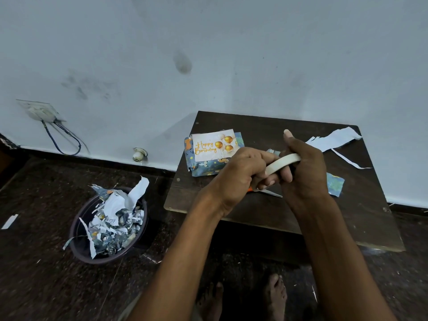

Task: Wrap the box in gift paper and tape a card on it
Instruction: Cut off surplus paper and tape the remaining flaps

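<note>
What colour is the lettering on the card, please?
Gold-orange script on the white card, seen in the head view.

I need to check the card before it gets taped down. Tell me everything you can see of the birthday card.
The birthday card is a pale rectangle that looks like paper, printed with "Happy Birthday" in gold script and gold balloons to the right of the words. It lies face up and slightly tilted on the wrapped box, at the far left of the dark table. Neither hand touches it. Whether any tape holds it yet cannot be told.
</note>
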Demonstrator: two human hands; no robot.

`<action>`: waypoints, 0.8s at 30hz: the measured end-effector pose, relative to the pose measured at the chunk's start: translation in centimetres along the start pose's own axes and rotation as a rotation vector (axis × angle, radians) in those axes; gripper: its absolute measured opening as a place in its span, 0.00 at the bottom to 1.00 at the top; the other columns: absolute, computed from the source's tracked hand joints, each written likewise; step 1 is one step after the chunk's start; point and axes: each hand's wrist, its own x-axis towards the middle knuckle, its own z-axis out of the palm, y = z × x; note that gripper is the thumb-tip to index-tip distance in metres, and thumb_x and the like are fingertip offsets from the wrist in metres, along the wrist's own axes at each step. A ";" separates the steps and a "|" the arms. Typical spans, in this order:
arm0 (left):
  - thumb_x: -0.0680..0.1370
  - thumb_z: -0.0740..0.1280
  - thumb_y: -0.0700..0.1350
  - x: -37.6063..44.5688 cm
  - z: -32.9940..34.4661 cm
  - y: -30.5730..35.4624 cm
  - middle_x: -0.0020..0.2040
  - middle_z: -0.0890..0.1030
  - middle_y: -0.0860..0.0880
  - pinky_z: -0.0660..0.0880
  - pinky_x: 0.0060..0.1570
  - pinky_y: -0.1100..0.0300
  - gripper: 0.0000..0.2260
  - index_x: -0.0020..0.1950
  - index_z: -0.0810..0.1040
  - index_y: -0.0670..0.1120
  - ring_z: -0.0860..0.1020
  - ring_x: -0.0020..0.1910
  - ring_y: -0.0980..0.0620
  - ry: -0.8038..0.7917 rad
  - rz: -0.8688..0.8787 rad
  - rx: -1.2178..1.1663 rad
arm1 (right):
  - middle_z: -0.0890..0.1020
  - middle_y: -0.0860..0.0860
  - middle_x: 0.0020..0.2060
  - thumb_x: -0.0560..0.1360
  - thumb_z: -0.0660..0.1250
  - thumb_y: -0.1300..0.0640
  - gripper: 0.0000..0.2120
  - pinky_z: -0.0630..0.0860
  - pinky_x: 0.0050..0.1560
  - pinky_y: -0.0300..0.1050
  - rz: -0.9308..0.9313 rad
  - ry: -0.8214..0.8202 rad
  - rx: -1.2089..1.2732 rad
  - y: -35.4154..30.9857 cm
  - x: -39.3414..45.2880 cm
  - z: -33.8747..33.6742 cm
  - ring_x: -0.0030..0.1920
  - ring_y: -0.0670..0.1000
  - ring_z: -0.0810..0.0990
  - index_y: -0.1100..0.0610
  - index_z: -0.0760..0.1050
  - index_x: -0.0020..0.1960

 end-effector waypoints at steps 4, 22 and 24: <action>0.67 0.54 0.38 0.1 0.0 -0.1 0.29 0.72 0.47 0.67 0.33 0.64 0.17 0.43 0.82 0.37 0.69 0.31 0.55 -0.005 0.015 -0.013 | 0.60 0.55 0.16 0.82 0.63 0.52 0.30 0.69 0.28 0.48 0.027 0.009 0.010 -0.4 -0.4 0.2 0.18 0.58 0.67 0.57 0.65 0.21; 0.68 0.55 0.37 0.2 -0.3 -0.3 0.32 0.75 0.50 0.70 0.37 0.65 0.19 0.49 0.83 0.37 0.72 0.36 0.56 0.021 0.034 0.025 | 0.60 0.53 0.17 0.78 0.68 0.58 0.25 0.71 0.28 0.49 -0.118 0.008 -0.069 -0.7 -0.9 0.3 0.20 0.58 0.68 0.56 0.64 0.24; 0.68 0.55 0.36 0.2 -0.2 -0.3 0.32 0.75 0.50 0.70 0.37 0.65 0.18 0.49 0.82 0.37 0.72 0.35 0.56 0.005 0.037 0.007 | 0.59 0.54 0.17 0.78 0.68 0.57 0.25 0.70 0.29 0.50 -0.080 0.030 -0.060 -0.9 -0.9 0.2 0.21 0.58 0.67 0.56 0.64 0.25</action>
